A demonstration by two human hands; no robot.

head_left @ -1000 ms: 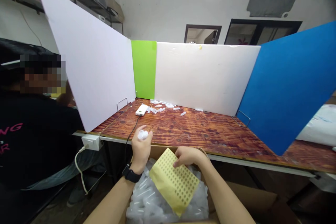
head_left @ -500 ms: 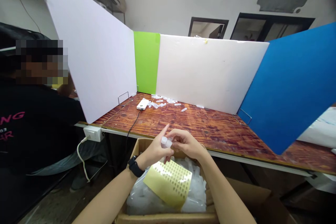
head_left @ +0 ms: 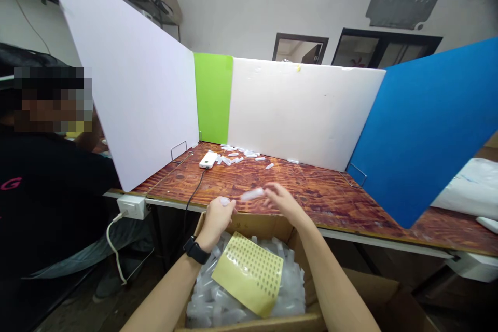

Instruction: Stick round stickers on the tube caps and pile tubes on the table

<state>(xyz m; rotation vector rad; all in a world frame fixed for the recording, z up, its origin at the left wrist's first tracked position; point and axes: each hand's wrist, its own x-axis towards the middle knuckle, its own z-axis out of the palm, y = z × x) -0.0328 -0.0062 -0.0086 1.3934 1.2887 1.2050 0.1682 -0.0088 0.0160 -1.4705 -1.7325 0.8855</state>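
Observation:
My left hand [head_left: 218,218], wearing a black wristwatch [head_left: 196,250], is closed around a small translucent plastic tube [head_left: 224,201] above the back of the cardboard box [head_left: 268,222]. To its right, my right hand [head_left: 284,202] has its fingers apart. Another plastic tube [head_left: 252,195], smeared by motion, is in the air just off those fingertips, over the table's front edge. Below both hands, a yellow sheet of small round stickers [head_left: 251,275] lies on many similar tubes [head_left: 218,295] inside the box.
Several tubes [head_left: 249,154] lie scattered at the back of the wooden table [head_left: 311,192], beside a white device [head_left: 208,160] with a black cable. White, green and blue panels [head_left: 420,129] surround the tabletop. A person in black [head_left: 50,176] sits at left.
My hands have drawn apart; the right one has opened, with one tube now away from the left hand. The left has moved left, still keeping a tube. The view has shifted slightly.

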